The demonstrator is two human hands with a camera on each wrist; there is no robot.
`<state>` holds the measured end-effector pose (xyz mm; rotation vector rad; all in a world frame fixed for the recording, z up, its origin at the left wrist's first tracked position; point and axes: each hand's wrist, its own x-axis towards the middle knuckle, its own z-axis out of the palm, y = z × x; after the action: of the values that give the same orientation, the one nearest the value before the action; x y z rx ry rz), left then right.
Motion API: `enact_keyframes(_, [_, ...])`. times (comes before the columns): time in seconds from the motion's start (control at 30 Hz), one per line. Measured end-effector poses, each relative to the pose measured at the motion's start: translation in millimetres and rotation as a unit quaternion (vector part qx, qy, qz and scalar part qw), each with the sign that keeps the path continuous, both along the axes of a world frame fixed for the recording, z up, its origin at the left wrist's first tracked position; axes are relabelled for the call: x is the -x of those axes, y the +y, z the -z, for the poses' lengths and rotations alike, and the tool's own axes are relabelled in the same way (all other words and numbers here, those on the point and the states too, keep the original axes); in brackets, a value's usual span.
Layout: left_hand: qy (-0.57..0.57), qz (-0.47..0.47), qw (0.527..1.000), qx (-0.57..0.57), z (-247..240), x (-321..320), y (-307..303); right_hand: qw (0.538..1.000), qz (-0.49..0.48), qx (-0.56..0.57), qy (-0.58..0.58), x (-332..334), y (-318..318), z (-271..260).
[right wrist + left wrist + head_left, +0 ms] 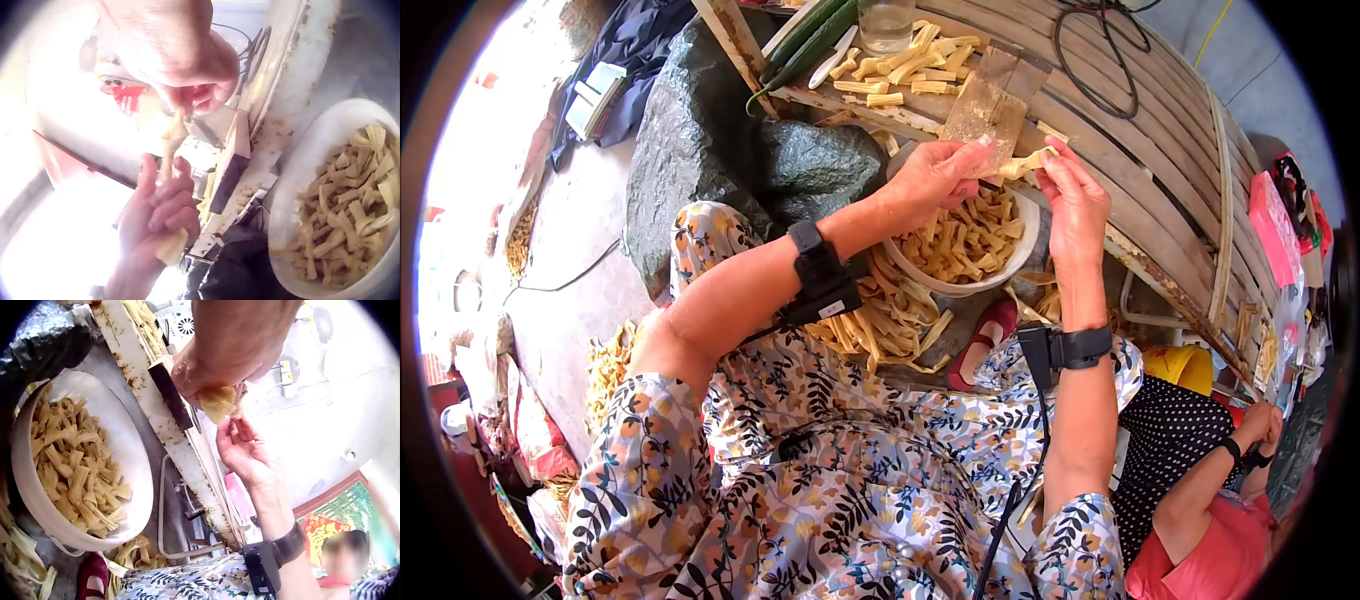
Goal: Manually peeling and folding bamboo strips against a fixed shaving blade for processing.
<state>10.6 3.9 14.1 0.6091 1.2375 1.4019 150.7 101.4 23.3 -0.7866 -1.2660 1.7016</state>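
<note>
Over the white tub, a pale yellow twisted strip stretches between the two hands. My left hand grips one end. In the right wrist view its fingers curl round the strip, and a loose yellow end pokes out by the palm. My right hand pinches the other end between thumb and fingertips. Below them, the white tub holds a heap of short, knotted yellow pieces. A small wooden board lies just beyond the hands, at the slatted table's edge.
The slatted table carries more yellow pieces, a glass of clear liquid, green cucumbers and a black cable. Long loose strips lie beside the tub. Dark plastic sheeting is at left; another person sits at right.
</note>
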Motion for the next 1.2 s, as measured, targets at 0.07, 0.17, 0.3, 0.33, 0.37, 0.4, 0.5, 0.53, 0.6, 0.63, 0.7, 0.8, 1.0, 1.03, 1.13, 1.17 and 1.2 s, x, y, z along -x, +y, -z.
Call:
enact_keyframes(0.07, [-0.028, 0.043, 0.999, -0.016, 0, 4, 0, 0.999, 0.019, 0.032, -0.001, -2, 4, 4])
enact_keyframes(0.17, [-0.017, 0.119, 0.991, -0.061, 6, 15, -5, 0.995, -0.064, 0.058, -0.047, -5, 6, -3])
enact_keyframes(0.3, [-0.074, 0.164, 0.982, -0.048, 1, 21, -8, 0.976, -0.179, 0.05, -0.111, -5, -3, -3])
enact_keyframes(0.33, [-0.084, 0.177, 0.979, -0.049, 2, 20, -8, 0.974, -0.194, 0.056, -0.1, 0, -8, -5])
enact_keyframes(0.37, [-0.093, 0.189, 0.976, -0.049, 3, 21, -8, 0.973, -0.207, 0.06, -0.079, 2, -10, -3])
enact_keyframes(0.4, [-0.116, 0.196, 0.973, -0.045, 5, 22, -8, 0.972, -0.22, 0.064, -0.058, 4, -11, 0])
enact_keyframes(0.5, [-0.173, 0.21, 0.962, -0.029, 6, 26, -8, 0.98, -0.178, 0.08, -0.03, 6, -15, -2])
enact_keyframes(0.53, [-0.186, 0.206, 0.96, -0.022, 5, 27, -7, 0.981, -0.166, 0.092, -0.03, 4, -10, -2])
enact_keyframes(0.6, [-0.199, 0.206, 0.958, -0.01, 6, 28, -7, 0.982, -0.15, 0.114, -0.031, 2, -6, -2])
enact_keyframes(0.63, [-0.198, 0.21, 0.958, -0.006, 7, 29, -6, 0.98, -0.155, 0.121, -0.033, 1, -4, 1])
enact_keyframes(0.7, [-0.14, 0.225, 0.964, -0.004, 7, 29, -9, 0.976, -0.166, 0.138, -0.037, -1, -1, 7])
enact_keyframes(0.8, [-0.022, 0.266, 0.963, -0.025, -2, 26, -13, 0.971, -0.191, 0.128, -0.06, -2, 4, 3])
enact_keyframes(1.0, [-0.111, 0.263, 0.951, -0.114, -14, 24, -14, 0.993, -0.085, -0.015, -0.08, -5, -1, -13])
enact_keyframes(1.03, [-0.149, 0.239, 0.95, -0.137, -13, 28, -10, 0.993, -0.056, -0.052, -0.092, -5, -4, -16])
enact_keyframes(1.13, [-0.244, 0.171, 0.937, -0.184, -9, 40, 0, 0.954, -0.061, -0.228, -0.182, -3, -16, -1])
enact_keyframes(1.17, [-0.244, 0.153, 0.938, -0.194, -10, 44, 1, 0.947, -0.072, -0.256, -0.179, 3, -27, -1])
enact_keyframes(1.2, [-0.246, 0.135, 0.938, -0.204, -10, 48, 2, 0.952, -0.095, -0.236, -0.17, 10, -39, -5])
